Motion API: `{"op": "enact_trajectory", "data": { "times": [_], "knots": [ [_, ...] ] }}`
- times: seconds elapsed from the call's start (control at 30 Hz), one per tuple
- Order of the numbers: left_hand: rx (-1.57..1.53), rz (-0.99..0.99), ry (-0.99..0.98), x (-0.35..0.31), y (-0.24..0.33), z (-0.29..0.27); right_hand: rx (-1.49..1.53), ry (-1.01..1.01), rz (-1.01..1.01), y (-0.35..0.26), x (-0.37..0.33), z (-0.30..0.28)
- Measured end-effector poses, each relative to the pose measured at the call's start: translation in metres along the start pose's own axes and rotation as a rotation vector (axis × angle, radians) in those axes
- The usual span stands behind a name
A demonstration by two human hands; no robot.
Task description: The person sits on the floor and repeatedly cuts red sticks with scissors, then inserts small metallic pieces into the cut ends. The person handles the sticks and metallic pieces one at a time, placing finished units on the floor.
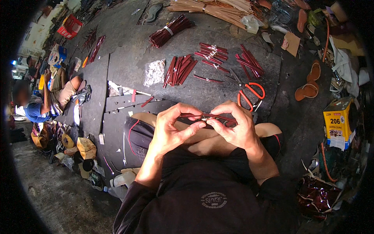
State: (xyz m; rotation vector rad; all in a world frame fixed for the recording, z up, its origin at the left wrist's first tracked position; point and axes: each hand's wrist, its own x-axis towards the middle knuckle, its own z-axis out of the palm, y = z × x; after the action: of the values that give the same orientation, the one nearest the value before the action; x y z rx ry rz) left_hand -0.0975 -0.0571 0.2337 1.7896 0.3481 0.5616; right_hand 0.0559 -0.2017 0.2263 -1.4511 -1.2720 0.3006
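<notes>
Over my crossed legs, my left hand (170, 126) and my right hand (238, 128) hold the two ends of a thin dark-red strap (223, 117) between thumbs and fingers. A small shiny metal piece sits at its middle, between my thumb tips; its exact kind is too small to tell. Orange-handled scissors (263, 92) lie just beyond my right hand. Farther off are a loose pile of plain dark-red straps (180, 71), a row of straps with shiny metal pieces (212, 53), a single such strap (208, 79) and a clear bag of small silvery pieces (154, 73).
Another strap pile (250, 62) lies at right, with a tied dark-red bundle (170, 31) and tan strips (214, 11) at the back. Brown sandals (306, 92) and a yellow can (337, 124) are on the right. Another person (37, 109) sits far left.
</notes>
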Motion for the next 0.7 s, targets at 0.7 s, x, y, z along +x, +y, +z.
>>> {"op": "enact_trajectory", "data": {
  "times": [0.7],
  "knots": [
    [0.033,0.139,-0.025,0.002,-0.007,-0.003,0.042,-0.075,-0.026,-0.005,0.003,-0.004]
  ]
}}
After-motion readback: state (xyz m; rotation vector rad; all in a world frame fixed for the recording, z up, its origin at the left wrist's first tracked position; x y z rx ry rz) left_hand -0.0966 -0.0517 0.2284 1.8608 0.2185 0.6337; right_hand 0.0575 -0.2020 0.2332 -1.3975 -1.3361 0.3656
